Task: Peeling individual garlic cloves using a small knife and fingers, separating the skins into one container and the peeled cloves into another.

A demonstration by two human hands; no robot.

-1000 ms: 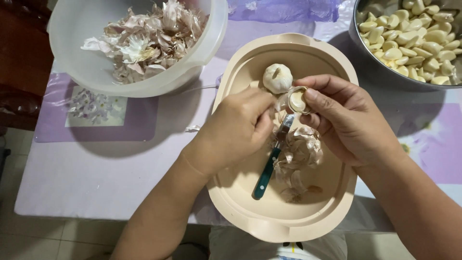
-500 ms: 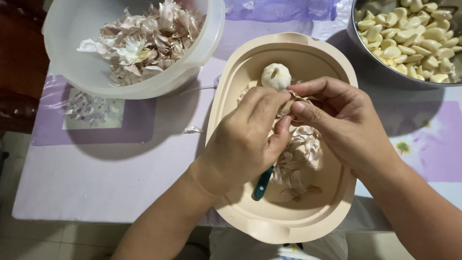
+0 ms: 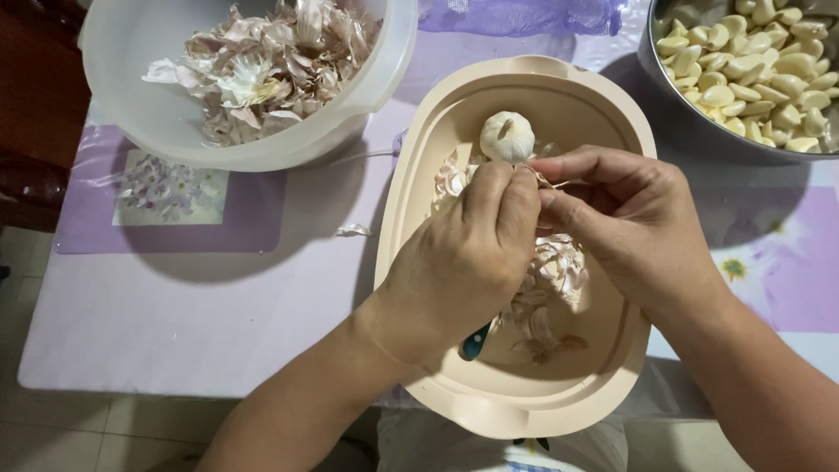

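Note:
Over a beige oval tray point(image 3: 418, 218) my two hands meet fingertip to fingertip. My left hand point(image 3: 463, 262) is closed around a knife; only the teal end of the knife handle point(image 3: 473, 343) sticks out below the palm. My right hand point(image 3: 634, 227) pinches a small garlic piece with papery skin, mostly hidden between the fingers of both hands. A whole garlic bulb point(image 3: 507, 135) lies in the tray just beyond my fingers. Loose garlic skins point(image 3: 556, 271) are piled in the tray under my hands.
A white plastic bowl point(image 3: 157, 131) heaped with garlic skins point(image 3: 271, 61) stands at the back left. A metal bowl point(image 3: 690, 131) of peeled cloves point(image 3: 760, 61) is at the back right. A purple mesh bag point(image 3: 516, 16) lies behind the tray. The lilac tablecloth point(image 3: 201, 297) ends near me.
My left hand has slid up over the garlic piece, hiding it and most of the knife. The fingertips of both hands have closed together.

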